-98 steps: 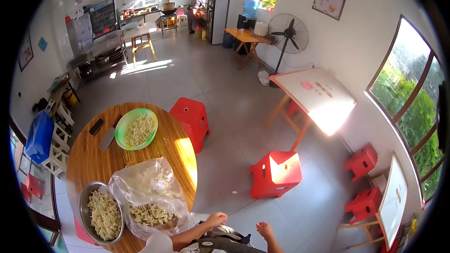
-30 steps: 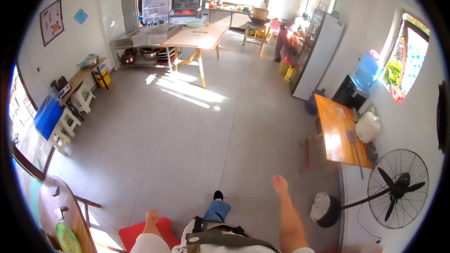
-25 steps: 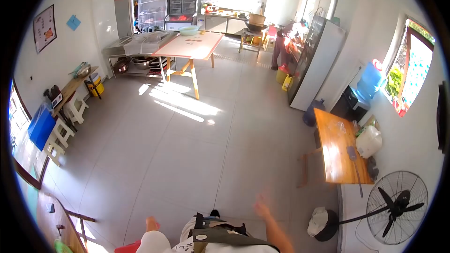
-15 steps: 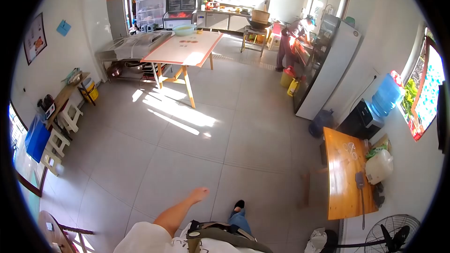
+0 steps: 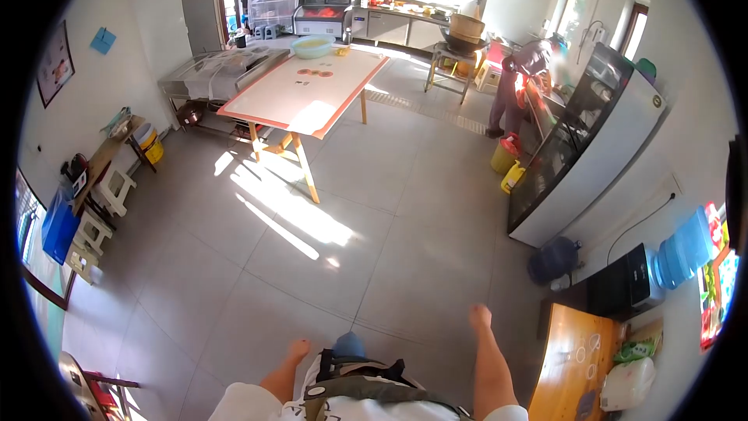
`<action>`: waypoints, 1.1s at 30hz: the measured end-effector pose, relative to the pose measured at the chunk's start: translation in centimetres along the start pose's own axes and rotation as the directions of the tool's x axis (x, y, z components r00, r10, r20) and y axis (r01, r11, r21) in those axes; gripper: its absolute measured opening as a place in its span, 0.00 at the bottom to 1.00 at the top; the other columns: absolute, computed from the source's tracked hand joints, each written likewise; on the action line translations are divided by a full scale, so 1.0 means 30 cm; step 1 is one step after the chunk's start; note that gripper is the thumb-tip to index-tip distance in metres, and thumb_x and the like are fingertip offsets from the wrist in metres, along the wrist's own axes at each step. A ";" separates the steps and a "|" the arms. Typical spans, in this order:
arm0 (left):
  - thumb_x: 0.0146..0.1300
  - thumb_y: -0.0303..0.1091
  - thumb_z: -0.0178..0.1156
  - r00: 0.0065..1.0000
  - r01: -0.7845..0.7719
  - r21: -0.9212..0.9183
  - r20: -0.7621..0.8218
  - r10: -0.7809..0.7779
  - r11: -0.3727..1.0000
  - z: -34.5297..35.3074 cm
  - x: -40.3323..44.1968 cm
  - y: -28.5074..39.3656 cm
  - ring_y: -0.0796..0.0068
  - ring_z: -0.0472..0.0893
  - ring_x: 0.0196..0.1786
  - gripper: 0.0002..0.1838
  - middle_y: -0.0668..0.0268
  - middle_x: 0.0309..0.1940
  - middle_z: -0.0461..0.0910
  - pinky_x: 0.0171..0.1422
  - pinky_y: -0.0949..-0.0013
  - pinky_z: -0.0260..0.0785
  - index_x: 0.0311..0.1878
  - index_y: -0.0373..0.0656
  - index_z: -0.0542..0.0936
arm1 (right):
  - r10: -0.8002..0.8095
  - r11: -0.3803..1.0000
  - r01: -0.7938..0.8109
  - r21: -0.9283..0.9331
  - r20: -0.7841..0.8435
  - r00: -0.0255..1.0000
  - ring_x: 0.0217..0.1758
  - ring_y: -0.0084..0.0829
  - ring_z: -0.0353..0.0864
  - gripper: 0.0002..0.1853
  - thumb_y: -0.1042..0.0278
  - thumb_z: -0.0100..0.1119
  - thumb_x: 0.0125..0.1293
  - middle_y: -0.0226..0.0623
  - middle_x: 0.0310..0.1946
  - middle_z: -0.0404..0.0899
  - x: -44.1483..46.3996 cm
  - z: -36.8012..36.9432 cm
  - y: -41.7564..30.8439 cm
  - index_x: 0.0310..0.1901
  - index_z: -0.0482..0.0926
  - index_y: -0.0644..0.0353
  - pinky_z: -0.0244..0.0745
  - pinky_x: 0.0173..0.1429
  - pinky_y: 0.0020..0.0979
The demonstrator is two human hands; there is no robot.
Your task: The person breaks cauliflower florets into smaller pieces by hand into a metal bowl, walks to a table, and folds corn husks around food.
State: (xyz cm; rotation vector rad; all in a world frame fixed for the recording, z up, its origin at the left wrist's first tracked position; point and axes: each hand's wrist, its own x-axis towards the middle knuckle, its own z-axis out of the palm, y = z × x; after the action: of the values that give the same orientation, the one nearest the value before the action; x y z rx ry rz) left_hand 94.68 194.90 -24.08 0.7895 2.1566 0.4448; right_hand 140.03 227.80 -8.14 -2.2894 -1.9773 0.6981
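My left hand (image 5: pixel 298 349) hangs low in front of me, beside the dark strap bag (image 5: pixel 358 382) at my waist. My right hand (image 5: pixel 481 315) reaches forward at the end of a bare forearm, to the left of the orange-brown wooden table (image 5: pixel 562 355). Neither hand appears to touch anything, and no object shows in them. Their fingers are too small and blurred to make out. Ahead of me stands a white-topped table (image 5: pixel 273 105) with a red border, bearing a pale green basin (image 5: pixel 312 47).
A tall glass-front fridge (image 5: pixel 604 140) stands right, near a water dispenser (image 5: pixel 627 281) and a blue bottle (image 5: pixel 555 260) on the floor. Beyond, a person (image 5: pixel 520 78) bends over a counter. White stools (image 5: pixel 118 189) line the left wall. A wooden steamer (image 5: pixel 465 29) rests on a stand.
I have moved forward across the tiled floor, and the far tables and fridge appear nearer. My right arm has come into view. My left hand has drawn back and lower.
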 end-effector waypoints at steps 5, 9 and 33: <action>0.57 0.40 0.52 0.980 -0.055 0.322 0.197 -0.010 0.945 -0.050 0.266 0.148 0.51 0.79 0.44 0.15 0.55 0.39 0.81 0.48 0.56 0.69 0.39 0.41 0.81 | -0.353 0.859 0.399 0.320 -0.194 0.915 0.41 0.45 0.78 0.13 0.59 0.47 0.63 0.43 0.33 0.79 0.433 -0.141 -0.659 0.40 0.77 0.56 0.73 0.45 0.38; 0.57 0.38 0.54 0.937 -0.076 0.011 0.344 0.068 0.997 0.037 0.708 0.271 0.57 0.77 0.45 0.16 0.53 0.40 0.79 0.48 0.61 0.68 0.42 0.38 0.80 | -0.288 0.952 0.270 0.145 0.125 0.949 0.45 0.48 0.77 0.17 0.51 0.50 0.59 0.42 0.40 0.79 0.678 0.117 -0.590 0.40 0.78 0.54 0.73 0.49 0.41; 0.64 0.59 0.37 0.976 0.159 -0.010 0.149 -0.156 0.987 -0.345 2.153 2.076 0.46 0.71 0.56 0.35 0.45 0.50 0.74 0.61 0.56 0.61 0.48 0.33 0.77 | 0.263 0.886 -0.045 0.462 -0.420 0.868 0.44 0.54 0.75 0.20 0.61 0.52 0.61 0.59 0.40 0.76 2.947 -0.627 -0.932 0.42 0.72 0.75 0.70 0.48 0.43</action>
State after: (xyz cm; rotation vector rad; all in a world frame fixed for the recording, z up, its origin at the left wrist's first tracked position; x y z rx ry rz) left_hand 78.62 283.67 -19.69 0.6136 2.0534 0.3176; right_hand 128.45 321.70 -9.70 -2.0919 -1.2705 0.4645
